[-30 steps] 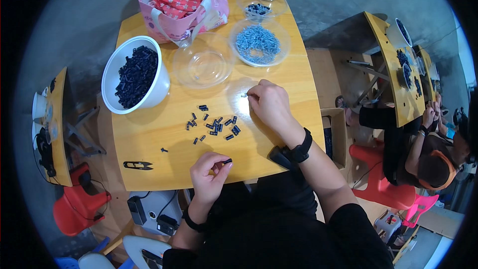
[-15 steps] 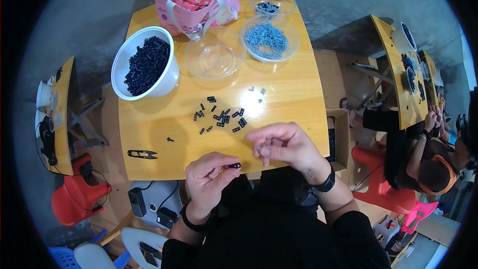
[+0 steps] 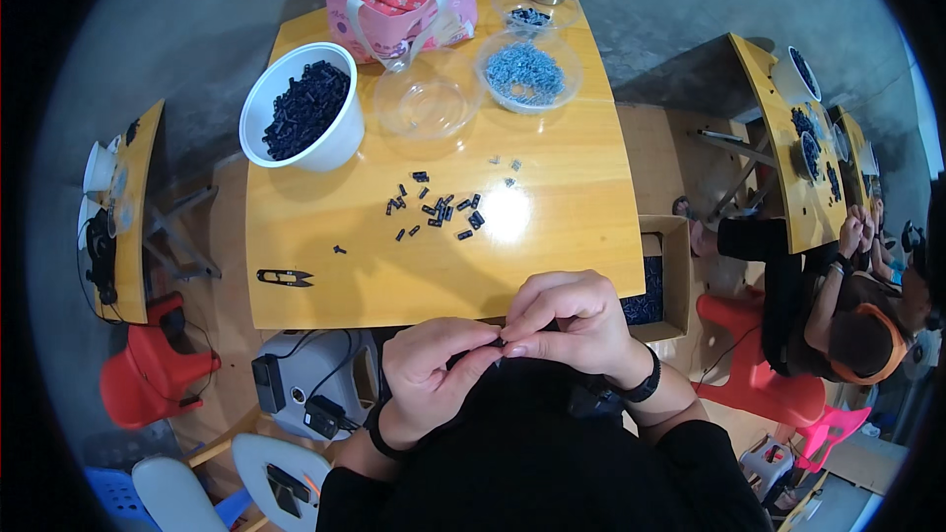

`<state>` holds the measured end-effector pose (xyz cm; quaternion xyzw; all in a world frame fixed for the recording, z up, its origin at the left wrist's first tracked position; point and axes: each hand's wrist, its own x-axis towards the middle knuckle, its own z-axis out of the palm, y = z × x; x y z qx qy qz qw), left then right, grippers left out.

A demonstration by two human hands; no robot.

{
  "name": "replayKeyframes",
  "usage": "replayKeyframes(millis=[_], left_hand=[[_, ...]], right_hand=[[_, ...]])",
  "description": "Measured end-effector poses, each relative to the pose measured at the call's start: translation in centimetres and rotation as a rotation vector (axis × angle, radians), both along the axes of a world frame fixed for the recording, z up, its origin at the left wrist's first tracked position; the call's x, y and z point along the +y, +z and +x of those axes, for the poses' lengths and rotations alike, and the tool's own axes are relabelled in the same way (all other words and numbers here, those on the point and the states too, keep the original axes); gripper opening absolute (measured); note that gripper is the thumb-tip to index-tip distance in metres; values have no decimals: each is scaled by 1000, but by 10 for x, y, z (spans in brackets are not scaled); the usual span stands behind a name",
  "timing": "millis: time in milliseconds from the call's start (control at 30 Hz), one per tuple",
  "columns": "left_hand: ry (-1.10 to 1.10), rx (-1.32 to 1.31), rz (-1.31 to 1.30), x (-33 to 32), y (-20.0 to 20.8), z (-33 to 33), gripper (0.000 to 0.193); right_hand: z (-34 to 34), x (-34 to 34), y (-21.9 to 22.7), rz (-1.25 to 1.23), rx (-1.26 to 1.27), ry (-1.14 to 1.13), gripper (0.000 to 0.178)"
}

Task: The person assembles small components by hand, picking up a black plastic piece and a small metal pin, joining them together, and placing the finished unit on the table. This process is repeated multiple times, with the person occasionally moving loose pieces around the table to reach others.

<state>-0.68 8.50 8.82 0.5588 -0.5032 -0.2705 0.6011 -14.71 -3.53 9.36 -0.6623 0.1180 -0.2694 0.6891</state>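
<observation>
Small black piece (image 3: 500, 342) looked light, stiff, maybe slippery, best gripped by its ends. Left hand (image 3: 434, 366) fingers (image 3: 477, 359) pinched it; right hand (image 3: 579, 327) pinched alongside, contents hidden.

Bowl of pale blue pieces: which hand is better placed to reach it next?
Probably the right hand: it is nearer the bowl, which stands roughly ahead; the left hand sits lower in view and further left.
</observation>
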Motion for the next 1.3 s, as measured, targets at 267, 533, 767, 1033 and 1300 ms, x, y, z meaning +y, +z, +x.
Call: replayKeyframes(millis=[267,533,767,1033,1300], left_hand=[[-244,-141,-46,9,-9,-4,14],[-75,-19,244,27,-54,16,10],[143,475,195,33,-79,33,15],[175,497,198,33,-90,47,15],[201,538,209,36,-93,52,14]], right_hand=[[-9,1,-32,476,229,434,23],[20,2,-72,489,291,276,22],[68,-21,-90,-817,530,-454,10],[80,-41,-93,-853,573,-557,6],[134,-47,-86,-881,599,-347,7]])
